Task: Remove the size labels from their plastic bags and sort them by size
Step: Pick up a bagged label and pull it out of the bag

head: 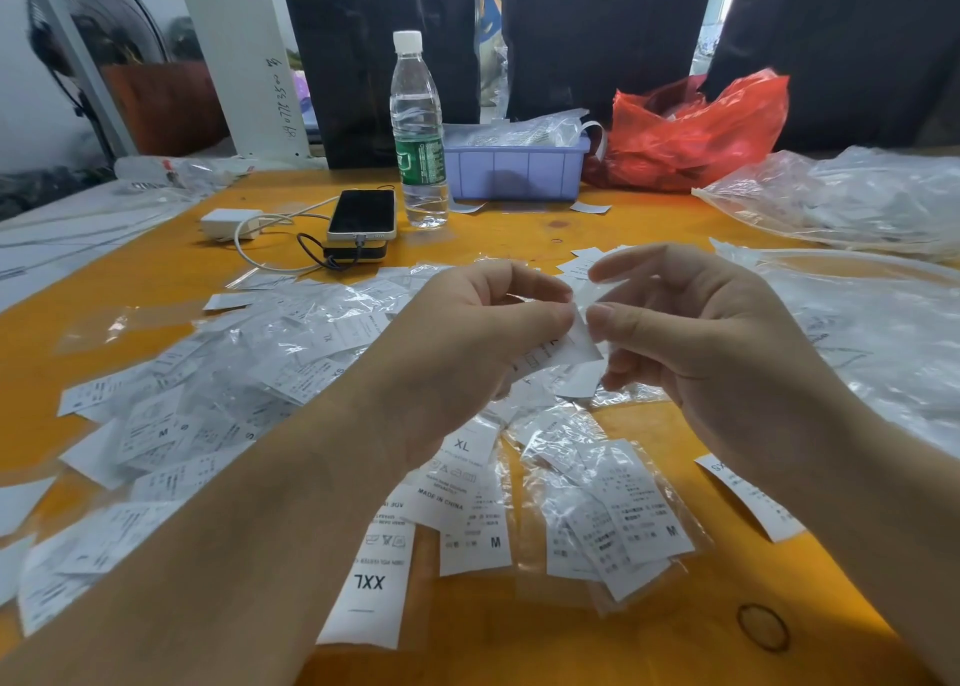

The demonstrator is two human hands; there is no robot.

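This looks like a small garment workshop or packing room rather than a home. An orange worktable (519, 633) is strewn with white size labels (374, 581) and clear plastic bags (613, 503), far too many for household use. Dark cloth (597, 35) hangs behind the table's far edge. A lilac plastic bin (514, 170) stuffed with more bagged stock sits beside a red plastic bag (696, 134). A standing fan (98, 25) occupies the left corner, and handwritten digits mark a white post (244, 61).
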